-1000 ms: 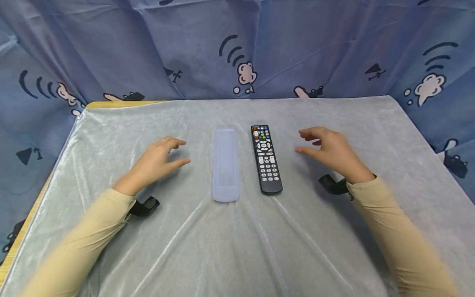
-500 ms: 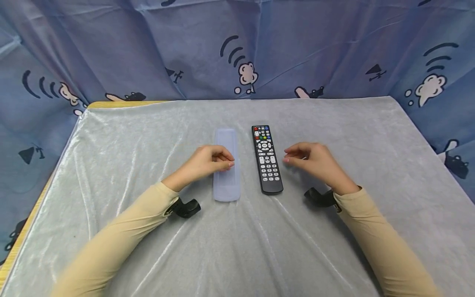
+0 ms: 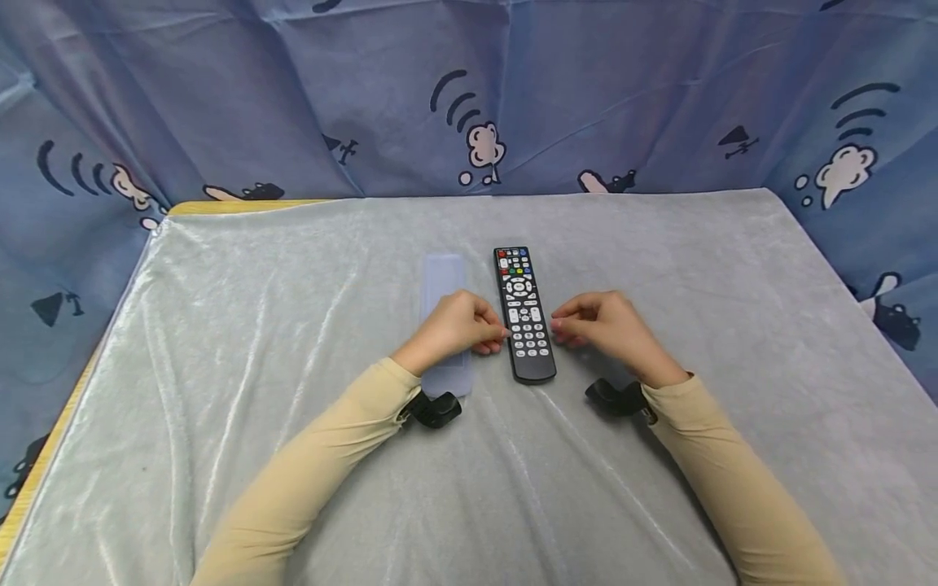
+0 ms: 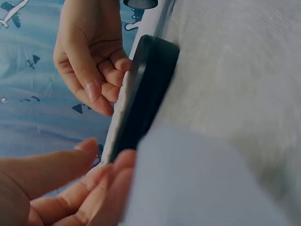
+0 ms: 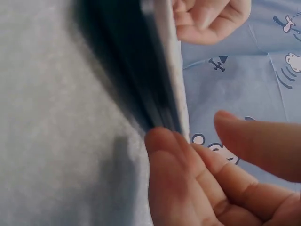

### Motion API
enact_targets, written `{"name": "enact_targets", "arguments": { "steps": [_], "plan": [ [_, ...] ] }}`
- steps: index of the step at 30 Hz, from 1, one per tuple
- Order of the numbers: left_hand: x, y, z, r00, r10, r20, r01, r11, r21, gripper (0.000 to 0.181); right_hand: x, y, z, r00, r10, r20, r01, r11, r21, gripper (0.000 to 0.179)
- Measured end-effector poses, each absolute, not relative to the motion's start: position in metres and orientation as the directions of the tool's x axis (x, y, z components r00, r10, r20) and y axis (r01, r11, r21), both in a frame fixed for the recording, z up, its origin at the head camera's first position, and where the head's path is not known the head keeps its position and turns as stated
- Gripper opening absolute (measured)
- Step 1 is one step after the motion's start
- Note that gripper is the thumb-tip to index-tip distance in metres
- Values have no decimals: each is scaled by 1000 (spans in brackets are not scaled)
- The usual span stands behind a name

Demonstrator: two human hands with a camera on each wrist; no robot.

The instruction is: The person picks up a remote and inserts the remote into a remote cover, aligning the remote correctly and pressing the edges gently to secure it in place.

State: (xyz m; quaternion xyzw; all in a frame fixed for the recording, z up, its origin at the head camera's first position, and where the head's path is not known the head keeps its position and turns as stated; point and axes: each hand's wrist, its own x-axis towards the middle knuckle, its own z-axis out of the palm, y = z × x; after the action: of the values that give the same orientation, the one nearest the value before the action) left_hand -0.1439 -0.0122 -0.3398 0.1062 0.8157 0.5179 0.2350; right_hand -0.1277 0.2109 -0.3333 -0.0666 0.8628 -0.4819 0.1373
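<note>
A black remote control [image 3: 525, 309] with white buttons lies face up on the grey cloth. Just left of it is a translucent plastic cover [image 3: 443, 277], partly hidden under my left hand [image 3: 462, 325]. My left fingers reach over the cover to the remote's left edge, the thumb held apart from them in the left wrist view. On the opposite side, my right hand [image 3: 604, 330] has its fingertips at the remote's right edge. The right wrist view shows the right fingers [image 5: 174, 179] against the remote's side and the thumb raised clear. Neither hand grips it.
The grey velvety cloth [image 3: 330, 488] covers the table, with a yellow table edge [image 3: 242, 206] showing at the back left. A blue patterned curtain [image 3: 623, 81] stands behind and at both sides. Black wrist cameras [image 3: 436, 409] sit below both hands.
My left hand has moved right, across the cover to the remote's left side. My right hand has moved left to its right side. Remote and cover stay in place.
</note>
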Motion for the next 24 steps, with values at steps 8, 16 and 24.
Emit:
{"name": "enact_targets", "arguments": {
  "steps": [8,16,24],
  "plan": [
    [-143,-8,-343,-879,399,-263,-34,498,867,12,-131,204,-341,-930,-269,-252,88,501,-861,23],
    [-145,-5,-346,-861,410,-302,-108,432,895,12,-131,204,-343,-922,-271,-277,131,456,-880,24],
    [-144,-5,-347,-847,427,-317,-140,396,907,11,-131,207,-346,-921,-270,-281,163,387,-907,23]
  ]
}}
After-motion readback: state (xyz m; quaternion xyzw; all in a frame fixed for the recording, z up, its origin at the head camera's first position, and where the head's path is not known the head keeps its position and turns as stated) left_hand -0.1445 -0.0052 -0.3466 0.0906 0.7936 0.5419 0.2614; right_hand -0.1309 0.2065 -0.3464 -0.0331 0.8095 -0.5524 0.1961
